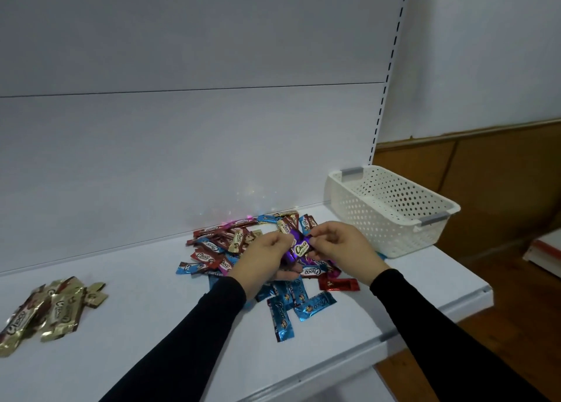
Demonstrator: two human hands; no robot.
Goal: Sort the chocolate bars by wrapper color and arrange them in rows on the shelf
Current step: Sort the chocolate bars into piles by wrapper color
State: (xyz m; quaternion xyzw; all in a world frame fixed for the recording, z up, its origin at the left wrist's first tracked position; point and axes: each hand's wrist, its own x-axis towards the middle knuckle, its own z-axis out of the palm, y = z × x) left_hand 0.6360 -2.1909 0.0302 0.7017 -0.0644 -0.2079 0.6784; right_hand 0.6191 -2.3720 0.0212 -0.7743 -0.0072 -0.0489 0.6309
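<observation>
**Purple bar held between both hands above the mixed pile**

The person holds one purple chocolate bar just over the unsorted pile at the middle of the shelf. The left hand pinches its lower-left end and the right hand pinches its upper-right end, fingers curled onto the wrapper. The hands are close together, with only the printed middle of the bar showing between them.

The bar's long axis runs on a diagonal, low on the left and higher on the right, roughly across the person's body. Both hands are equally near it, since each grips an end.

What the coming move likely turns on is where purple bars belong. The gold bars already lie gathered far to the left, well apart from the pile. No purple group shows anywhere on the shelf, though other purple wrappers sit under the hands in the pile. Bare shelf lies between the gold group and the pile, on the left hand's side. The white basket stands to the right, just beside the pile, so the right side offers less room.

Blue bars lie loose at the pile's near edge, beneath the wrists.
</observation>
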